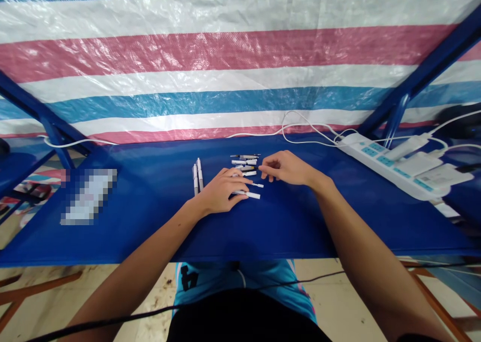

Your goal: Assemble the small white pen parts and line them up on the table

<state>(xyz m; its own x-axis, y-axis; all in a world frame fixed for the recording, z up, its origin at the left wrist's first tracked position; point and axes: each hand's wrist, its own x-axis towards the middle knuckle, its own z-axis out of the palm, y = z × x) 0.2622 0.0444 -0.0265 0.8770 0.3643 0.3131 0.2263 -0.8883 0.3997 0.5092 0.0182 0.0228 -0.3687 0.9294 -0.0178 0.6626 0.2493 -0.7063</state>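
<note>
My left hand (225, 190) lies palm down over a small group of pen parts, its fingers apart and partly covering them. Beside its thumb is a white pen barrel (253, 195), and a thin white pen piece (257, 185) sticks out past its fingertips. My right hand (287, 167) is just to the right of the group, fingers curled and pinched together near a dark, thin pen part (249, 168). What is in that pinch, if anything, is too small to tell. Above the left fingers lie more white pen parts (244, 162) and a dark-tipped piece (246, 156).
Two white-and-grey pens (199, 174) lie side by side left of my left hand on the blue table (150, 231). A white power strip (391, 166) with plugs and cables is at the right. A blurred-out pale object (90, 196) lies at the left. Striped sheeting (225, 56) hangs behind.
</note>
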